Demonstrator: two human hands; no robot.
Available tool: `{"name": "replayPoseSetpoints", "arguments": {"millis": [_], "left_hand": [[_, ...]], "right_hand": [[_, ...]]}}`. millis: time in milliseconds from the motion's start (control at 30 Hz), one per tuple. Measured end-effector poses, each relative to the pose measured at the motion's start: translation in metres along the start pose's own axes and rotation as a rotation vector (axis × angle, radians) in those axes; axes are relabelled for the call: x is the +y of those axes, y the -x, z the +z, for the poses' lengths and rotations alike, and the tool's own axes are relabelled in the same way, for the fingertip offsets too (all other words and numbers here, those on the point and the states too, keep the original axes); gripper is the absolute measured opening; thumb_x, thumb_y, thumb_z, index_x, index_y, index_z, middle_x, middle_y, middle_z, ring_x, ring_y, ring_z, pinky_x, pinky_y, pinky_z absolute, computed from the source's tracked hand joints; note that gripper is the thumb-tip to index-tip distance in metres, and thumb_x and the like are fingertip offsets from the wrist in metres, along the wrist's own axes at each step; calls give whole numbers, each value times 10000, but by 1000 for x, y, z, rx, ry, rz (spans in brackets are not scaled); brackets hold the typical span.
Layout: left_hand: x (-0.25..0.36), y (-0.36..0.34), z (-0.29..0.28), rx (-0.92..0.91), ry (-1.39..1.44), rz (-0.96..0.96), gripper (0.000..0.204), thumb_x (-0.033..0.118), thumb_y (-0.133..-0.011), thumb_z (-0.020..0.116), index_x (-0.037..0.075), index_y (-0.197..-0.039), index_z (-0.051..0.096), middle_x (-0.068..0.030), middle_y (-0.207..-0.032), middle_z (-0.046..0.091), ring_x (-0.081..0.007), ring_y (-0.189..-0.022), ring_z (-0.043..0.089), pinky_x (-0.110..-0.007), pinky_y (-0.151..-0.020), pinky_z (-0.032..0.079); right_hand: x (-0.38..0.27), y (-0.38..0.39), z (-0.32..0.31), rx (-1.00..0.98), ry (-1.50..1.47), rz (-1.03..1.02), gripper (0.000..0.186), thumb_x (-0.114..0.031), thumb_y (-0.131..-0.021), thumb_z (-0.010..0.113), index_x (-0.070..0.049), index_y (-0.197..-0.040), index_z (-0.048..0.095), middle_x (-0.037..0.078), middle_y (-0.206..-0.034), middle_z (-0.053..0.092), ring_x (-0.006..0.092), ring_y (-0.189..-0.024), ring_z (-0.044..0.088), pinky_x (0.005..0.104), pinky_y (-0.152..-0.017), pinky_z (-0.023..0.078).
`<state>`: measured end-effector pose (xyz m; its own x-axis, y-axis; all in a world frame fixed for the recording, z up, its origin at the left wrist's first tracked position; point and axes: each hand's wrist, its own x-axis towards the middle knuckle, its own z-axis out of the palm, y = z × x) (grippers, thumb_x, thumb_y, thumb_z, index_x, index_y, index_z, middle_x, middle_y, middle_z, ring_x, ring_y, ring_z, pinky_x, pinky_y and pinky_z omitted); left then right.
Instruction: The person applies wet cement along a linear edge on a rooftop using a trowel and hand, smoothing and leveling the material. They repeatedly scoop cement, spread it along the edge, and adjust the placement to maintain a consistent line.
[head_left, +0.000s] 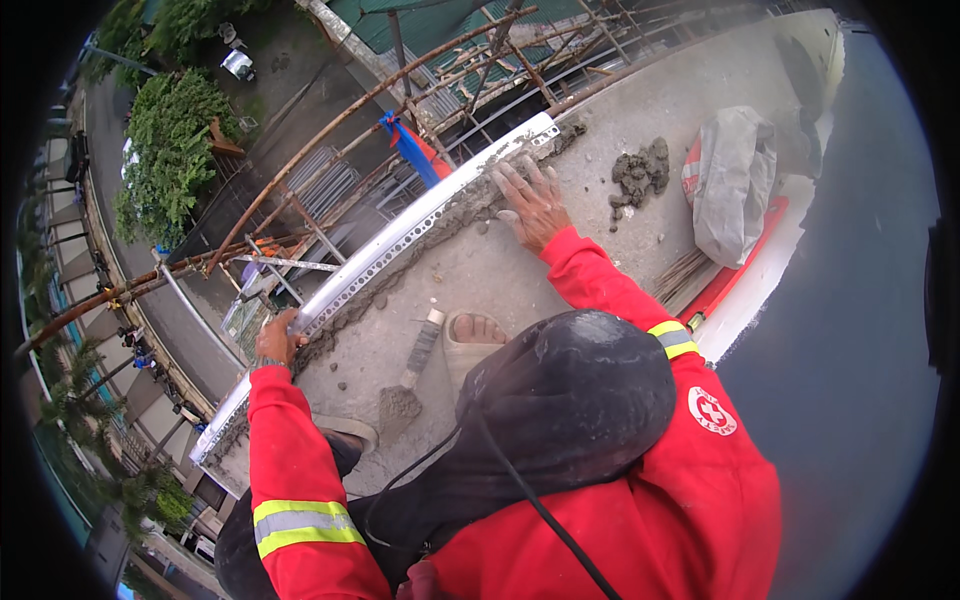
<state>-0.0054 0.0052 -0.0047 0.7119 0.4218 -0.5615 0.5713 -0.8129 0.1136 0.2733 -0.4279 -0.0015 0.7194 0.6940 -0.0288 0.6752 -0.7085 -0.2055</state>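
Note:
A long white perforated edge strip (400, 247) runs diagonally along the concrete ledge, bedded in grey wet mortar (410, 268). My left hand (278, 340) grips the strip near its lower-left part, fingers curled over the outer edge. Farther up, my right hand (530, 205) lies with spread fingers on the mortar beside the strip's inner side. A trowel (398, 400) with a wrapped handle and mortar on its blade rests on the concrete by my sandalled foot (478, 332). A lump of mortar (640, 172) sits right of my right hand.
Rusty scaffold poles (320, 145) and a blue-and-red cloth (410, 148) are beyond the ledge, over a drop to a road (150, 280) and trees (170, 150). At right are a pale sack (732, 185), a red level-like tool (730, 280) and a grey wall (840, 350).

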Motion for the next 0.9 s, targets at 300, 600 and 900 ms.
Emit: {"name": "replayPoseSetpoints", "arguments": {"millis": [300,600,900], "left_hand": [[3,1,-2,-20,-5,-38,560,210,-629,804,250,-1165,645,-126,-1068,678,-333,-986,643,-437,-844,505],[1,1,-1,-5,2,2,572,191,-622,802,228,-1169,642,-88,-1106,674,-309,-1017,635,-410,-870,496],[6,4,-4,-1,13,18,569,173,-630,799,230,-1173,639,-94,-1107,671,-315,-1002,640,-415,-861,500]], "right_hand": [[22,6,0,-6,59,-8,685,-313,-883,559,-208,-1491,261,18,-1547,251,327,-1434,158,590,-1126,135],[50,-45,-3,198,42,35,565,-146,-853,520,-181,-1405,408,18,-1421,459,250,-1363,347,561,-1120,190],[51,-44,5,22,29,-135,530,-19,-789,503,-142,-1305,508,45,-1386,492,213,-1332,399,495,-1132,214]]}}
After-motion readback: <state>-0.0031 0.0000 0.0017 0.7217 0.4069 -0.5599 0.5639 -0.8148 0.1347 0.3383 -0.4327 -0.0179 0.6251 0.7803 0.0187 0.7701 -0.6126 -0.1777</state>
